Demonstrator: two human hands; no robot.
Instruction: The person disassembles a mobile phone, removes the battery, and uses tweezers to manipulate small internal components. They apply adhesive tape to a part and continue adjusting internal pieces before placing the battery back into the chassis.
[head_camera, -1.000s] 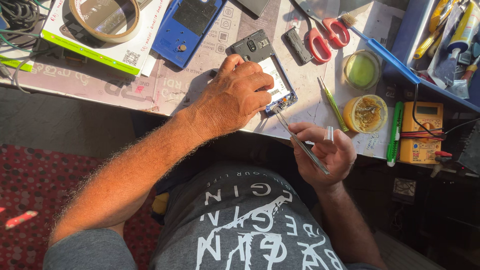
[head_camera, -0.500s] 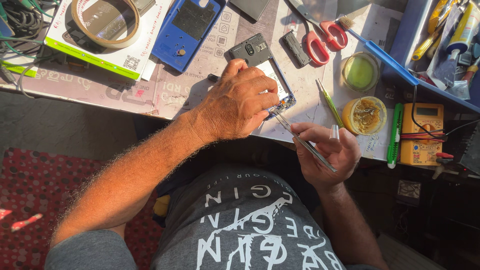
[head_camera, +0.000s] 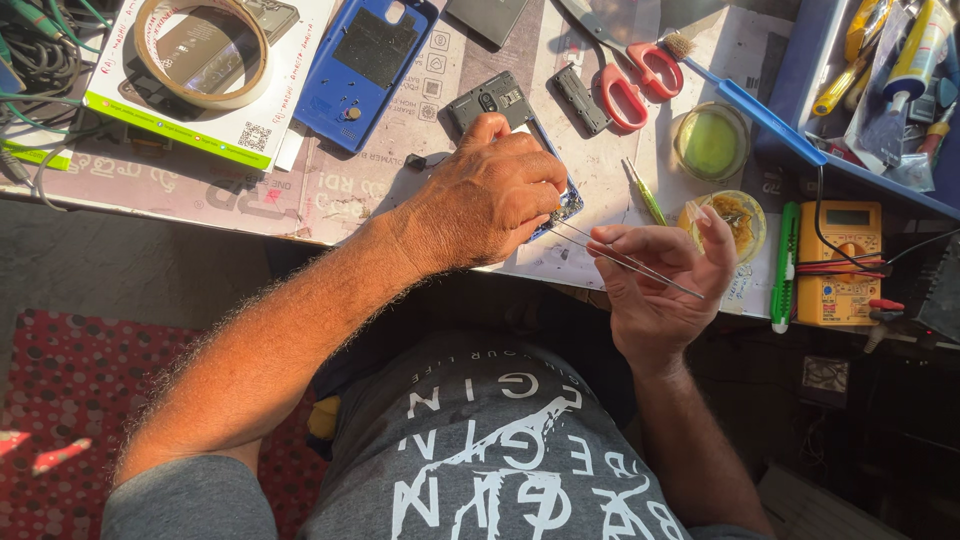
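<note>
At the cluttered workbench's near edge, mid-repair on an opened phone (head_camera: 520, 125).
Left hand (head_camera: 490, 195) clamped over its frame; right hand (head_camera: 655, 275) pinching tweezers (head_camera: 625, 260) at the lower end; blue back cover (head_camera: 365, 65) off, reassembly not begun.

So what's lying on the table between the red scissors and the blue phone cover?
In the head view, a small dark rectangular part lies beside the red scissors, then the opened phone toward the blue phone cover.
</note>
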